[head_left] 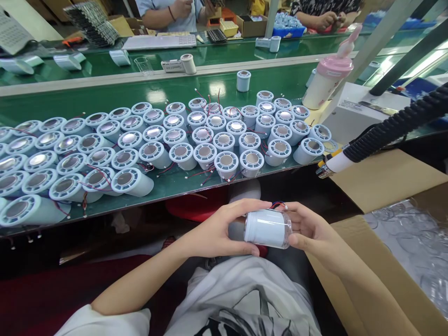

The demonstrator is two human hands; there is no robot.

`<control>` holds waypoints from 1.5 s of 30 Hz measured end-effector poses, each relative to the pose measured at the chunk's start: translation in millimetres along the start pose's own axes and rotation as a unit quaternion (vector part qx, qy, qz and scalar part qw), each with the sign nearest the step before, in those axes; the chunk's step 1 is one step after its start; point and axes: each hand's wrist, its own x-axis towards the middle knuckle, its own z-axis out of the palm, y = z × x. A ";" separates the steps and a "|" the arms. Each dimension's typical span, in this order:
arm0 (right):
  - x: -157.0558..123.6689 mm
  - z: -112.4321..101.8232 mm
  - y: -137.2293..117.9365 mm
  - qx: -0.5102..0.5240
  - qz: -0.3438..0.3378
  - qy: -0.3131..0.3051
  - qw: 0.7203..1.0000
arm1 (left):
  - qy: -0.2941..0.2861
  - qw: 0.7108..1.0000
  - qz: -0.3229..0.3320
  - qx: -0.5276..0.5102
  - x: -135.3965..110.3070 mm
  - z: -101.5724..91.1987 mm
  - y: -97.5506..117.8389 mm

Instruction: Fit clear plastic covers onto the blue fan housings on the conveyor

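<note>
Head view, white cylinder, sideways between fingers

Left hand, fingers curled in a grip, thumb underneath, right hand facing it, closed likewise, both bare forearms angled inward, meeting low over the lap.

The held cylinder has a smooth, matt, pale plastic body, a clear glossy plastic cap at one end and thin red and blue plastic-coated wires. The cylinders on the bench are the same matt plastic, each with a shiny metal disc in its face. The bench top is smooth, glossy green and mirrors the lamps. The box is matt brown cardboard, and the pieces inside it are clear and glossy. The hose is ribbed matt black. The shirt is white cloth.
</note>
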 end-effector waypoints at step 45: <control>-3.5 2.2 20.0 -0.057 -0.085 0.022 0.995 | -0.002 0.983 -0.128 -0.131 1.5 -0.9 17.4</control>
